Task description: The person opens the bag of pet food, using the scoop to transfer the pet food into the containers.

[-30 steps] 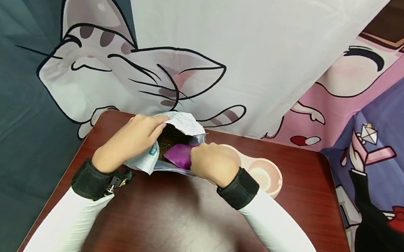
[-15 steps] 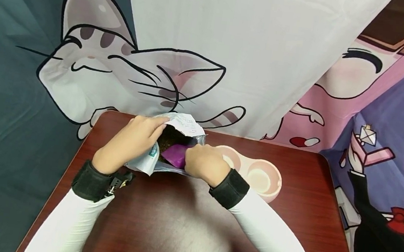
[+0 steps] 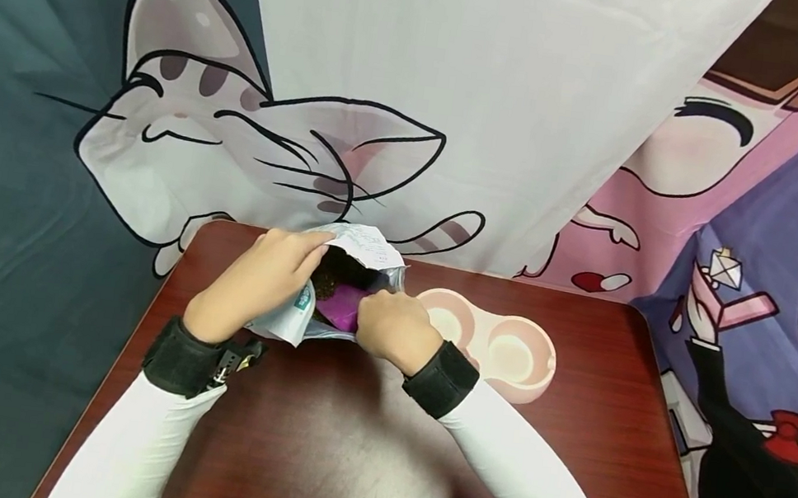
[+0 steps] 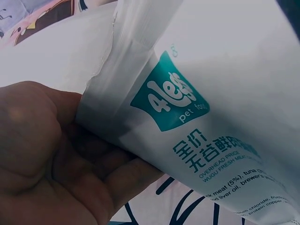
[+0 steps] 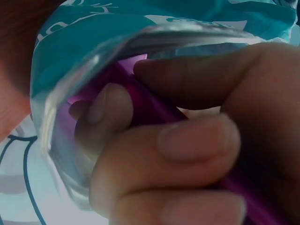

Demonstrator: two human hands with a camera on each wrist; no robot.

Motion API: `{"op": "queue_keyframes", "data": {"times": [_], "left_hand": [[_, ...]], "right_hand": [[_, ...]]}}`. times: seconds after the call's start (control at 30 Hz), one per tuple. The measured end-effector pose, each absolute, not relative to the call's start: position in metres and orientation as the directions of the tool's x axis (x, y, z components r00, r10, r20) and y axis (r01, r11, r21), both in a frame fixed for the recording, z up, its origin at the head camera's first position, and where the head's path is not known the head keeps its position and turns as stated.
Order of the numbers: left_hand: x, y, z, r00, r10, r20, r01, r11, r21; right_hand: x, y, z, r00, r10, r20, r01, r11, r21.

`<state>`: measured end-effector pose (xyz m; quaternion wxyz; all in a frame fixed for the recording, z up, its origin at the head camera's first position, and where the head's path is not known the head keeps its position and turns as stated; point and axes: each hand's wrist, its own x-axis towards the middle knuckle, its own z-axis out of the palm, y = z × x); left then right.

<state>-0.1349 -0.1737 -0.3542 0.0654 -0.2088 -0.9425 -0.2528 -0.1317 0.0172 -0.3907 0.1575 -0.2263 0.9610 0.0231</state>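
Observation:
An unsealed pet food bag point(image 3: 369, 247), white outside with a silvery lining, stands near the table's back edge. Brown kibble point(image 3: 324, 281) shows inside it. My left hand point(image 3: 278, 269) grips the bag's left edge between thumb and fingers; the left wrist view shows the teal label point(image 4: 171, 96) beside that hand. With my right hand point(image 3: 393, 327) at the bag's mouth, I hold a purple scoop point(image 3: 341, 307) by its handle. The scoop's head lies inside the bag. In the right wrist view, my fingers point(image 5: 197, 140) curl round the purple handle point(image 5: 255, 199).
A pale pink double bowl point(image 3: 511, 354) sits right of the bag, close behind my right wrist. The reddish-brown table point(image 3: 600, 440) reaches back to a printed cloth backdrop point(image 3: 508, 88).
My right hand has moved left with the scoop, deeper into the bag. More of the pink double bowl shows now. My left hand keeps its grip on the bag, nearly still.

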Motion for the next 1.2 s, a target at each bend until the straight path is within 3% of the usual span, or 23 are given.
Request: {"op": "queue_keyframes", "data": {"times": [1.2], "left_hand": [[-0.135,-0.173,-0.354,-0.886,0.392,0.247,0.464,0.759,0.457]], "right_hand": [[-0.143,-0.003,-0.423,-0.881,-0.374,-0.291,-0.366,0.927,-0.085]]}}
